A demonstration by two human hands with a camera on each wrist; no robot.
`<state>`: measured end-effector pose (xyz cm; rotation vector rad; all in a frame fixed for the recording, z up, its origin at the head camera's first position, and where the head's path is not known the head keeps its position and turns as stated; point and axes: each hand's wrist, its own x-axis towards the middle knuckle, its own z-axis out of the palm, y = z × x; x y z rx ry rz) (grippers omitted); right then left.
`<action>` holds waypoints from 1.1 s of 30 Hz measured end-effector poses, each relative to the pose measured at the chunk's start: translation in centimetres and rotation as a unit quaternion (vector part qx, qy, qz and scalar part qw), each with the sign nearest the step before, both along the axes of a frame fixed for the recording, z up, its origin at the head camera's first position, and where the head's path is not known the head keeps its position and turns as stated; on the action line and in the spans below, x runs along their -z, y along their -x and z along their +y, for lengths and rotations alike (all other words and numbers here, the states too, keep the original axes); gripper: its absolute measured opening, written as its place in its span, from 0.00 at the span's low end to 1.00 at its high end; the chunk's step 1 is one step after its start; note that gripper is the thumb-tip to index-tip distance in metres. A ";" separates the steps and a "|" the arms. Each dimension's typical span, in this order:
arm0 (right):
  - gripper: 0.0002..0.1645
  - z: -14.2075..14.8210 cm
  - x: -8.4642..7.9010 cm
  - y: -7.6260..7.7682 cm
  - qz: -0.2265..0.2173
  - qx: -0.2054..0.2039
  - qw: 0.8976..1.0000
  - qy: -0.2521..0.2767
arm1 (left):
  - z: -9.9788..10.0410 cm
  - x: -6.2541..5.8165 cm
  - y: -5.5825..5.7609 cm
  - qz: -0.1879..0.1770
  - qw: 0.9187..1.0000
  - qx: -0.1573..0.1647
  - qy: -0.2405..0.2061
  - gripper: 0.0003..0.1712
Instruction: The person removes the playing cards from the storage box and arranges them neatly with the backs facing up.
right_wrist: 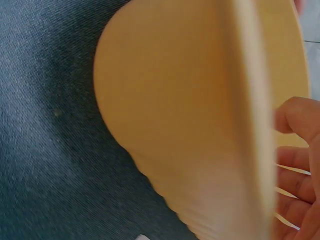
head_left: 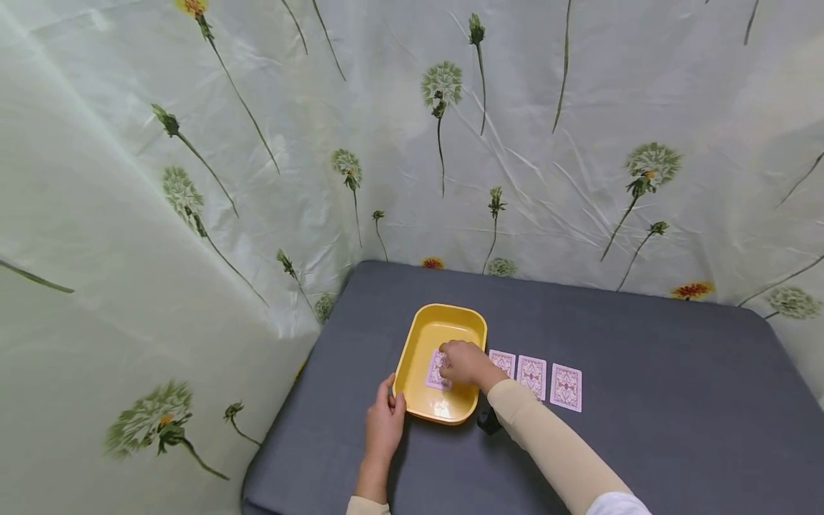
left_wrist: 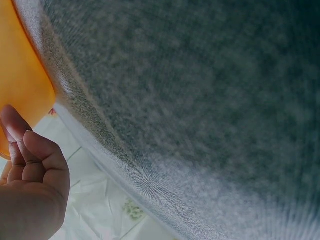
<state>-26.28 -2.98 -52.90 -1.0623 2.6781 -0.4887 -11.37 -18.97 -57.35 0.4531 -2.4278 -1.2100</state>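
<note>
A yellow tray (head_left: 468,406) with rounded corners sits on the dark padded surface. At its near left corner my left hand (head_left: 385,423) grips the rim; the left wrist view shows that hand's thumb and curled fingers against the tray's wall (left_wrist: 25,75). My right hand (head_left: 465,361) reaches over the right side into the tray. Its fingers pinch the right edge of a pink patterned playing card (head_left: 438,372), back up, over the tray floor. In the right wrist view the tray's wall (right_wrist: 175,100) hides the card and part of that hand.
Outside the tray, to the right, three more playing cards (head_left: 566,388) lie back up in a row, one partly behind my right wrist. Under my right wrist shows a small black device (head_left: 488,421). Flowered curtains (head_left: 515,143) border the grey surface (head_left: 644,429) behind and to the left.
</note>
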 end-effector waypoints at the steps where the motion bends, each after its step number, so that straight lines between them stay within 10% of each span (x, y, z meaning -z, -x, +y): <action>1: 0.24 -0.1 0.4 -0.1 -0.002 0.003 1.000 -0.005 | 0.0 0.0 -0.1 -0.001 1.000 0.000 -0.002 0.20; 13: 0.59 -0.9 2.5 -0.9 -0.023 0.027 0.998 -0.046 | 0.5 0.3 -0.4 -0.004 1.000 0.002 -0.007 0.20; 33: 0.54 -1.8 2.2 -0.5 0.000 0.030 0.999 -0.024 | 0.2 0.1 0.0 -0.010 1.000 0.001 -0.009 0.20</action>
